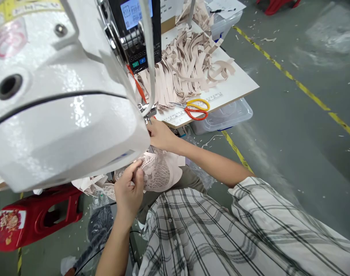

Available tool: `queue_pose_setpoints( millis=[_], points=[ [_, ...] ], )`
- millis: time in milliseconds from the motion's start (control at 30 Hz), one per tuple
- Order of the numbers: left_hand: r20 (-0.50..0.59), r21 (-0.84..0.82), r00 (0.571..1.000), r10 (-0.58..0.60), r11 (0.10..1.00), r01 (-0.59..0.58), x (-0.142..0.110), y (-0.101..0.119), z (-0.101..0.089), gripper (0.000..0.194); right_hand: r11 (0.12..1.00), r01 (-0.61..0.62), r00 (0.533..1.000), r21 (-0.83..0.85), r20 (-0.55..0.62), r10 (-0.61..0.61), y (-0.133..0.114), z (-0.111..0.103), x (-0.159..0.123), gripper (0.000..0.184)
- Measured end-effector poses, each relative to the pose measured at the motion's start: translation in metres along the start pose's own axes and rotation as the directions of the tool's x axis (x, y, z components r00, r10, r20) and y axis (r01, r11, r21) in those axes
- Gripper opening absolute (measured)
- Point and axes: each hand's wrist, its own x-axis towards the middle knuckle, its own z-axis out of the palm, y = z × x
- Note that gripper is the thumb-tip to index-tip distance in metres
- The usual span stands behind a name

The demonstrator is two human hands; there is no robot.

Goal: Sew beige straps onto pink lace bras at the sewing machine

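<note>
A pale pink lace bra [160, 175] hangs below the sewing machine's head, its moulded cup turned up over my lap. My left hand [130, 188] pinches the lace edge of the bra between thumb and fingers. Just above, my right hand [163, 136] is bent in beside the needle area, with its fingertips partly hidden by the white sewing machine [71, 130]. Those fingers look curled closed, but what they hold is out of sight. The machine's head also covers part of the bra.
Many beige fabric strips [189, 65] lie heaped on the white tabletop [238, 84]. Scissors [196, 109] with yellow and red handles rest near its edge. A control panel [137, 34] stands behind the machine. Below are a plastic bin [232, 115] and a red stool [39, 214].
</note>
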Motion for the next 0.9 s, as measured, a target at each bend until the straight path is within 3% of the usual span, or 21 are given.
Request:
queue_pose_setpoints(
  millis=[133, 400, 500, 567, 633, 767, 900],
  points=[
    [0.044, -0.015, 0.998, -0.041, 0.999, 0.042, 0.002, 0.000, 0.000, 0.034, 1.000, -0.014, 1.000, -0.012, -0.007, 0.014, 0.001, 0.002, -0.001, 0.007],
    [0.017, -0.031, 0.997, 0.076, 0.997, -0.075, -0.004, -0.007, 0.006, 0.029, 0.997, 0.022, 1.000, 0.071, -0.018, -0.020, 0.000, -0.008, -0.016, 0.010],
    [-0.098, 0.097, 0.980, 0.176, 0.981, -0.167, -0.008, -0.008, 0.011, 0.026, 0.997, 0.020, 1.000, 0.071, -0.013, -0.019, 0.000, -0.009, -0.018, 0.011],
    [-0.203, 0.234, 0.939, 0.277, 0.945, -0.229, -0.009, -0.005, 0.016, 0.025, 0.998, 0.018, 1.000, 0.062, -0.010, -0.018, 0.000, -0.009, -0.019, 0.011],
    [-0.234, 0.336, 0.903, 0.361, 0.902, -0.273, -0.011, 0.002, 0.023, 0.031, 0.998, 0.011, 1.000, 0.060, -0.011, -0.010, 0.001, -0.008, -0.019, 0.011],
    [-0.120, 0.391, 0.916, 0.383, 0.866, -0.311, -0.014, 0.014, 0.036, 0.049, 0.998, 0.003, 1.000, 0.065, -0.002, -0.003, 0.002, -0.005, -0.018, 0.012],
    [-0.066, 0.436, 0.923, 0.380, 0.843, -0.316, -0.015, 0.016, 0.037, 0.052, 1.000, 0.007, 1.000, 0.007, 0.004, -0.007, 0.005, -0.002, -0.016, 0.014]
  ],
)
